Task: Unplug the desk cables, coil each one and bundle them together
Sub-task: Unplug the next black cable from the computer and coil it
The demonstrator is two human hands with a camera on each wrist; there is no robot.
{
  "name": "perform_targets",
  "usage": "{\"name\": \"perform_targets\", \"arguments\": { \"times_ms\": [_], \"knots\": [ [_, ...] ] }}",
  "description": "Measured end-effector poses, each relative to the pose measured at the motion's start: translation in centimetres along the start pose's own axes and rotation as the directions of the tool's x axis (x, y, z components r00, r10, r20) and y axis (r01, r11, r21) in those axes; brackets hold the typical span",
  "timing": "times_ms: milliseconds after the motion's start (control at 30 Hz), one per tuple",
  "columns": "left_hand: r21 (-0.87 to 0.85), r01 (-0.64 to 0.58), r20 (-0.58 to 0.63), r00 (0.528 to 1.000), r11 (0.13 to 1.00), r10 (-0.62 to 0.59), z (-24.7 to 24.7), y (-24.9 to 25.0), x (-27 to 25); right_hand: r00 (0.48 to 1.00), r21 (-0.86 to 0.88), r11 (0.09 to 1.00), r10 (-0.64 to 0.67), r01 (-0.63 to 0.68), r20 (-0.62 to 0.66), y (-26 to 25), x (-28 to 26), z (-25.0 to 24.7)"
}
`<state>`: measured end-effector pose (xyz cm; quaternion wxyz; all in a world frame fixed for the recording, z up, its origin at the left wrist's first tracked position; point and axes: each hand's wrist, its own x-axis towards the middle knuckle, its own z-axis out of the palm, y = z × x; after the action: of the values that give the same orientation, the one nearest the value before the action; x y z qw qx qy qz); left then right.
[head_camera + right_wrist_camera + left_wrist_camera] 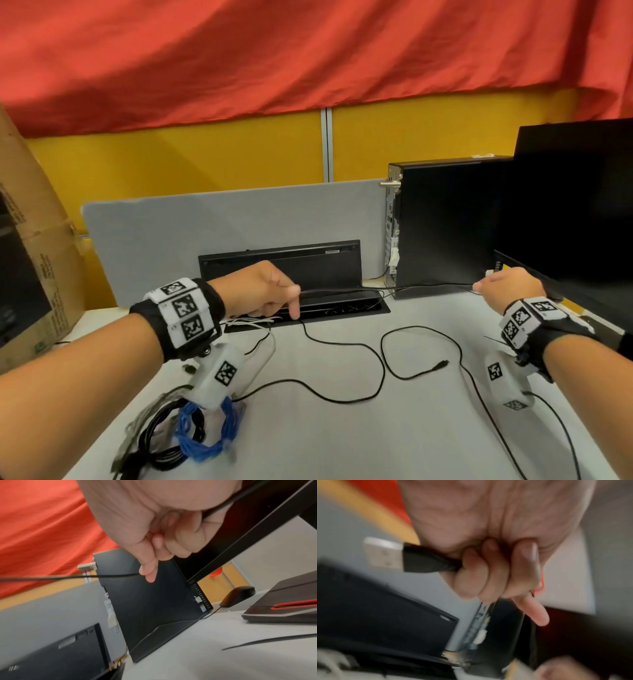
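Observation:
My left hand (274, 298) grips the black USB plug (412, 559) of a thin black cable (387, 287); its index finger points down and the other fingers are curled. The cable runs taut to my right hand (493, 284), which pinches it (102, 576) in front of the PC tower (445, 222). More black cable (342, 344) lies in loose loops on the white desk (342, 445), with a small free plug (442, 365). At the near left a blue coil (205, 431) and a black coil (161, 442) lie together, partly hidden by my left wrist.
A black cable box (281, 267) with its lid up sits in the desk behind my left hand, thin white wires (253, 322) spilling from it. A grey divider (171, 240) stands behind, a cardboard box (34, 240) at left, a monitor (582, 205) at right, a mouse (238, 595) beyond.

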<state>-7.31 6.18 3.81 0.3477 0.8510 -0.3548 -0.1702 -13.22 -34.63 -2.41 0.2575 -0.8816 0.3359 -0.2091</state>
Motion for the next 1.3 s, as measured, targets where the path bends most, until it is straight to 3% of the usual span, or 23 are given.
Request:
{"name": "perform_targets", "arguments": {
  "times_ms": [33, 67, 133, 233, 300, 400, 500, 600, 700, 767, 900, 1033, 1133, 1233, 1300],
  "knots": [
    [-0.243, -0.05, 0.005, 0.999, 0.969, 0.053, 0.1, 0.5, -0.1, 0.999, -0.037, 0.999, -0.029, 0.03, 0.032, -0.1, -0.2, 0.1],
    [-0.462, -0.108, -0.019, 0.994, 0.88, 0.112, 0.1, 1.0, -0.1, 0.993, -0.115, 0.989, -0.081, 0.091, 0.085, -0.2, -0.7, 0.4],
    [-0.736, -0.224, -0.131, 0.973, 0.639, 0.19, 0.2, 1.9, 0.1, 0.963, -0.239, 0.948, -0.159, 0.21, 0.219, -0.8, -2.0, 1.5],
    [-0.859, -0.358, -0.307, 0.932, 0.365, 0.191, 0.4, 2.7, 1.0, 0.88, -0.166, 0.921, -0.266, 0.352, 0.393, -1.0, -4.3, 2.9],
    [-0.863, -0.431, -0.414, 0.902, 0.263, 0.12, 0.5, 2.8, 1.6, 0.8, -0.106, 0.882, -0.358, 0.459, 0.481, -1.7, -6.1, 3.4],
    [-0.84, -0.499, -0.517, 0.855, 0.214, -0.036, 0.7, 2.3, 2.5, 0.619, 0.029, 0.803, -0.481, 0.595, 0.621, -2.5, -8.8, 3.6],
    [-0.798, -0.543, -0.59, 0.792, 0.263, -0.155, 0.8, 0.9, 3.2, 0.447, 0.253, 0.78, -0.556, 0.572, 0.701, -3.7, -11.1, 2.1],
    [-0.757, -0.499, -0.63, 0.729, 0.421, -0.268, 1.1, -0.5, 3.8, 0.404, 0.448, 0.782, -0.612, 0.433, 0.679, -4.9, -12.7, -0.9],
    [-0.711, -0.393, -0.631, 0.723, 0.583, -0.281, 2.2, -1.3, 4.0, 0.402, 0.522, 0.703, -0.708, 0.483, 0.581, -6.4, -13.7, -3.8],
    [-0.636, -0.284, -0.607, 0.758, 0.718, -0.237, 3.1, -1.3, 3.9, 0.407, 0.607, 0.638, -0.77, 0.474, 0.491, -7.2, -13.7, -4.8],
    [-0.428, -0.085, -0.447, 0.885, 0.9, -0.129, 5.5, -0.3, 3.2, 0.544, 0.779, 0.537, -0.779, 0.324, 0.311, -8.0, -12.3, -5.6],
    [-0.42, 0.023, -0.145, 0.985, 0.907, -0.092, 8.4, 1.5, 2.2, 0.705, 0.798, 0.502, -0.694, 0.333, 0.142, -8.9, -10.2, -5.2],
    [-0.422, 0.08, 0.051, 0.997, 0.903, -0.065, 9.7, 2.8, 1.3, 0.813, 0.703, 0.574, -0.582, 0.421, -0.011, -8.9, -8.8, -3.6],
    [-0.543, 0.035, 0.085, 0.996, 0.839, 0.013, 10.5, 3.5, 0.4, 0.859, 0.568, 0.678, -0.499, 0.467, -0.11, -8.2, -7.5, -1.6],
    [-0.688, 0.02, 0.089, 0.994, 0.725, 0.057, 11.0, 3.7, 0.1, 0.874, 0.507, 0.729, -0.474, 0.459, -0.108, -7.2, -7.0, 0.0]
  ]
}}
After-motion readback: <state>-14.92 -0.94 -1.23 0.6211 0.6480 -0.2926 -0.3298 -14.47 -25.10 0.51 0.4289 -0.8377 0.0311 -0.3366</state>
